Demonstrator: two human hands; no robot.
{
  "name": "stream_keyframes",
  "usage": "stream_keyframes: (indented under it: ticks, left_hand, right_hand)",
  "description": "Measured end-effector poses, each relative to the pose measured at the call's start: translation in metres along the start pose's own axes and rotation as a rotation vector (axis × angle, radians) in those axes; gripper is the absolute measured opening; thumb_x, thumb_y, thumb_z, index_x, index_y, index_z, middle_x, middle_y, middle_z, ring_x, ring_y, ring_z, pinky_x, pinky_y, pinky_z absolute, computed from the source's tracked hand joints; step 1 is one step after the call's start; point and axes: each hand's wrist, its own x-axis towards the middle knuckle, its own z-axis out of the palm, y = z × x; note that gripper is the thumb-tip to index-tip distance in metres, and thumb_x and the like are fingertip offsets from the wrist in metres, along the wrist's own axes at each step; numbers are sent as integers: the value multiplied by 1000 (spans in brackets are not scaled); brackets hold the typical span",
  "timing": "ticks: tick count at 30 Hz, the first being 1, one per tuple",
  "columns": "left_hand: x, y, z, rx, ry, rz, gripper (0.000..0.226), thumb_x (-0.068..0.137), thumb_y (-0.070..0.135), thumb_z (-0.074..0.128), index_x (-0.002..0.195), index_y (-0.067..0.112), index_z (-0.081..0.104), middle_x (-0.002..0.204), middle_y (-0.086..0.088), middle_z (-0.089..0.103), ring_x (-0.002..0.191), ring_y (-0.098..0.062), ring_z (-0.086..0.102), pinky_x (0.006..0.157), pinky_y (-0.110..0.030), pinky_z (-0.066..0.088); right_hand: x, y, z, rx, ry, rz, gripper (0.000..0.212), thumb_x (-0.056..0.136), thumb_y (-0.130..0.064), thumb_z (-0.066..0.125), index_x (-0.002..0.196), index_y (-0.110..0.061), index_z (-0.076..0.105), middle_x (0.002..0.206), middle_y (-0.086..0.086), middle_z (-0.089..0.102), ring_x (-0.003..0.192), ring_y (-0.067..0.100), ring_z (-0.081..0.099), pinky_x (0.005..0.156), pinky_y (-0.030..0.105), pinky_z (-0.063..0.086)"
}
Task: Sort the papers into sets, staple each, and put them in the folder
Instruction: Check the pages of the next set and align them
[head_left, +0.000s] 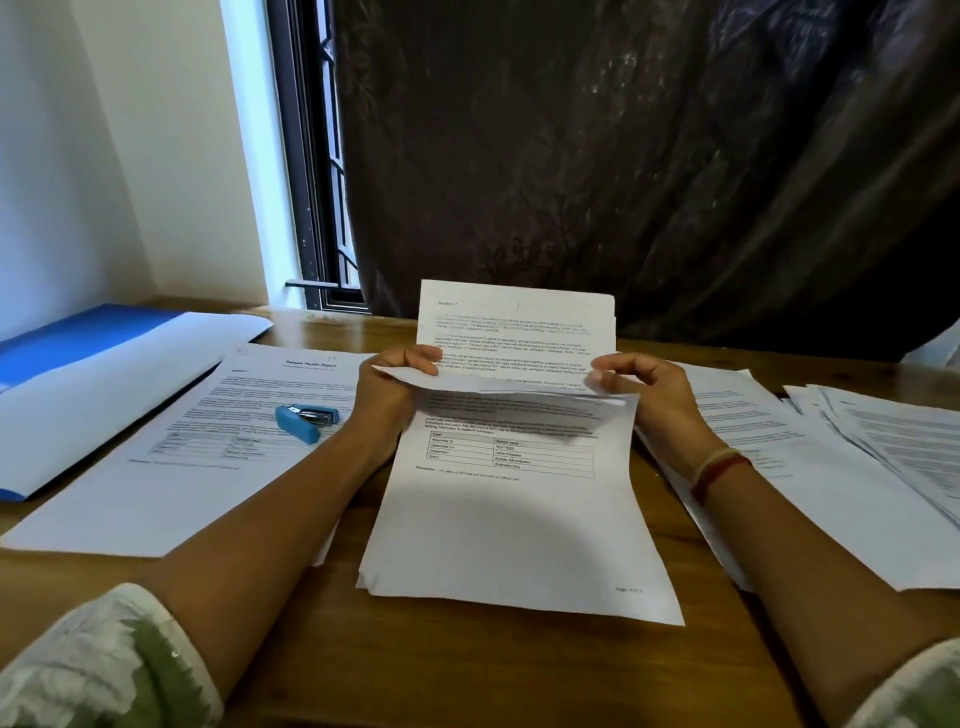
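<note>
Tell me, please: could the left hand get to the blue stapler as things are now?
Probably yes. The stapler lies uncovered on a printed sheet just beside the left hand, nothing between them. But that hand pinches the lifted papers, so it must release them first.

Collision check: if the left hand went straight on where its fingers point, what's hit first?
The left hand points right along the sheet it pinches; the right hand, gripping the same sheet, likely comes first, depth unclear.
</note>
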Motion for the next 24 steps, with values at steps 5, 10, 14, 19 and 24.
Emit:
stream_keyframes:
  ticks: [5, 10, 14, 19, 24]
  left_hand:
    - [-3, -1, 2, -38, 25, -12, 47, 92, 3, 57, 50, 22, 70, 90, -2, 69, 89, -23, 62, 63, -22, 54]
    - [1, -7, -7, 63, -12, -20, 16, 85, 5, 69, 101, 8, 67, 100, -9, 71, 95, -28, 68, 80, -41, 58]
    - [1, -8, -8, 114, 7, 15, 47, 83, 13, 73, 125, 9, 52, 114, -7, 68, 100, -25, 68, 84, -42, 58]
    - [3, -2, -2, 68, 34, 11, 47, 83, 7, 71, 127, 12, 54, 113, -1, 64, 97, -21, 65, 71, -20, 58]
    - [1, -3, -7, 20, -1, -48, 32, 83, -4, 67, 114, -1, 62, 113, -22, 65, 106, -37, 62, 92, -46, 53]
  right_hand:
    - [5, 0, 7, -148, 176, -149, 30, 80, -17, 78, 98, -25, 55, 97, 6, 66, 89, 29, 68, 76, 43, 59]
    - [6, 0, 10, -220, 254, -196, 17, 89, -20, 67, 101, -23, 54, 98, 0, 68, 88, 19, 68, 72, 32, 59]
    - [1, -4, 6, -22, 125, -196, 9, 95, -11, 57, 86, -14, 59, 92, 5, 71, 85, 20, 71, 72, 31, 58]
    - [-3, -6, -4, 16, -221, 34, 32, 96, -26, 55, 122, -10, 62, 113, 11, 69, 103, 32, 67, 85, 46, 57]
    - [-3, -8, -6, 116, -261, 72, 46, 82, -42, 59, 118, -12, 66, 116, 10, 68, 110, 34, 63, 85, 45, 56]
